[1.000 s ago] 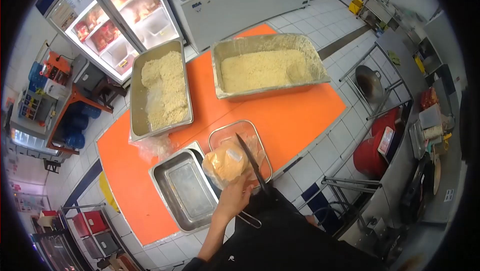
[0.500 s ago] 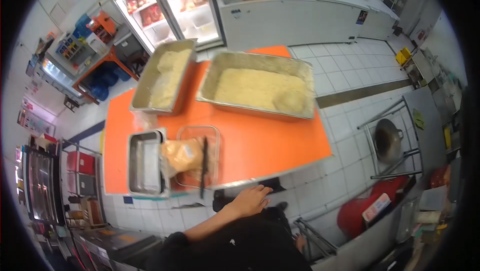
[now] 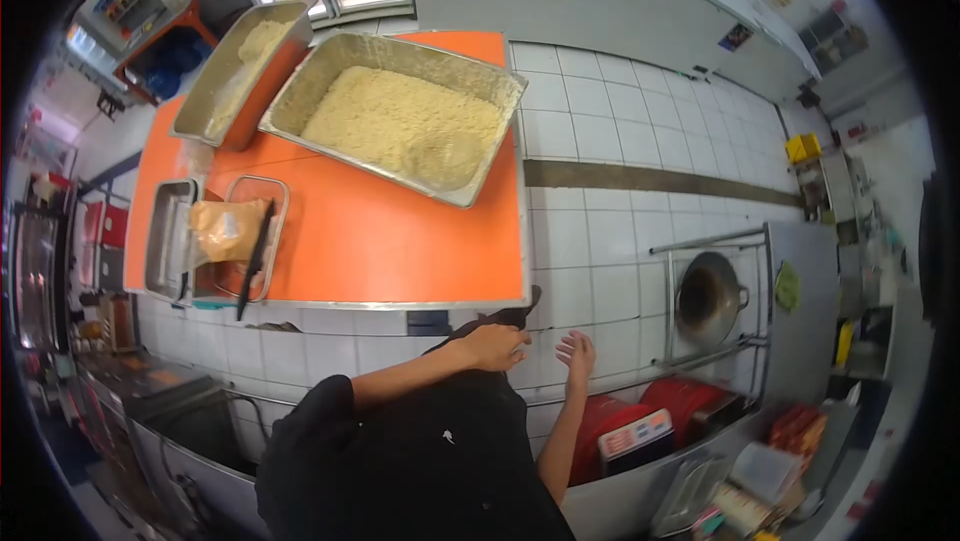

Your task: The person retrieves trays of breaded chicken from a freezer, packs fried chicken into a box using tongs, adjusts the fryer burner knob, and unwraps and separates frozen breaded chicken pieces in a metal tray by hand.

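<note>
My left hand point(image 3: 497, 347) is in front of my body, just below the near edge of the orange table point(image 3: 420, 261), fingers loosely bent and holding nothing. To its right my right hand point(image 3: 577, 353) is raised over the floor, its fingers apart and nothing in them. Neither hand touches anything on the table. Nearest to them there is a deep metal pan point(image 3: 480, 194) of pale yellow crumbly powder. At the table's left, a plastic bag of orange powder point(image 3: 228, 229) and a long black utensil point(image 3: 257, 259) lie across a clear rectangular container point(image 3: 284, 203).
A second deep pan point(image 3: 262, 81) with pale powder stands at the back left, and a steel tray point(image 3: 150, 251) at the front left. On the right, a wok point(image 3: 710, 296) sits on a metal rack beside red containers point(image 3: 610, 421). White freezers point(image 3: 560, 16) line the back.
My view has turned and moved right, so the table appears farther left. My right hand has risen from low at my side to beside my left hand. The pans and bag stay put.
</note>
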Demonstrator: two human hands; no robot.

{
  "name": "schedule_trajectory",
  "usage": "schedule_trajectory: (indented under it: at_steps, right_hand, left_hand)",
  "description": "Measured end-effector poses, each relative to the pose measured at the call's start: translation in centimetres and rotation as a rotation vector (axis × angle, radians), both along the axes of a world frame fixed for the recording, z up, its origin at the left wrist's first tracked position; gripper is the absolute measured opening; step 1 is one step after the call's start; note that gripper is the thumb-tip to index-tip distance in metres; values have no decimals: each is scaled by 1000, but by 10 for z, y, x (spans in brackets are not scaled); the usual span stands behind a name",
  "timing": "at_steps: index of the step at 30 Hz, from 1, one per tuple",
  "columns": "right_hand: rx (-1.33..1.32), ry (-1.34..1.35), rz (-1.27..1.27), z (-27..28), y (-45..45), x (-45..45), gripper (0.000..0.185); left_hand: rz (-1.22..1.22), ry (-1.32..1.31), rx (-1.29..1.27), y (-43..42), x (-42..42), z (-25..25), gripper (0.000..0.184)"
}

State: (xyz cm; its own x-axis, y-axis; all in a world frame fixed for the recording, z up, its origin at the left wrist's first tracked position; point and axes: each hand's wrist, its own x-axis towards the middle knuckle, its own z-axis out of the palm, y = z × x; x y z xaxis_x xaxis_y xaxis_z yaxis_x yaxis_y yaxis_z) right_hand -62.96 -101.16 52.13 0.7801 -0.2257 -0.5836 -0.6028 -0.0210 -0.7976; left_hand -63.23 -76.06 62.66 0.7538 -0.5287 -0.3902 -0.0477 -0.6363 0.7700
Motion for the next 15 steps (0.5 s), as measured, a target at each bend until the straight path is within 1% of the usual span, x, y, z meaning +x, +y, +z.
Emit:
schedule_trajectory:
  at_steps: [1, 2, 3, 5, 6, 7, 8, 9, 10, 12, 14, 15]
  right_hand:
    - [10, -18, 71, -4, -7, 30, 33]
    - [18, -32, 142, -6, -16, 59, 34]
    - [-1, -37, 177, -4, -26, 90, 34]
    - [-6, 132, 277, -7, -56, 128, 34]
    - [-36, 180, 297, -7, -75, 148, 34]
    - [-58, 233, 314, -9, -96, 159, 34]
    - [-75, 295, 304, -30, -132, 167, 33]
    - [-104, 312, 235, -33, -156, 166, 33]
    - [-49, 368, 111, -57, -194, 163, 31]
    - [-67, 517, -69, -87, -244, 168, 27]
    - [-88, 595, -108, -103, -265, 193, 26]
    - [-91, 614, -80, -107, -262, 212, 26]
  left_hand:
    - [-34, 48, 40, -11, 22, -6, 38]
    - [-58, 62, 2, -25, 43, -16, 38]
    - [-24, 54, -18, -41, 68, -22, 38]
    - [-41, 42, 29, -66, 116, -24, 39]
    - [9, 40, -37, -73, 145, -17, 39]
    - [63, 51, -38, -81, 169, -13, 39]
    - [198, -16, -113, -89, 190, -9, 38]
    - [324, -98, -168, -89, 209, -4, 37]
    - [358, -94, -134, -89, 226, 0, 37]
    - [485, -42, -263, -91, 261, 6, 34]
    - [569, -40, -240, -84, 291, 13, 34]
    - [612, -32, -236, -82, 304, 14, 33]
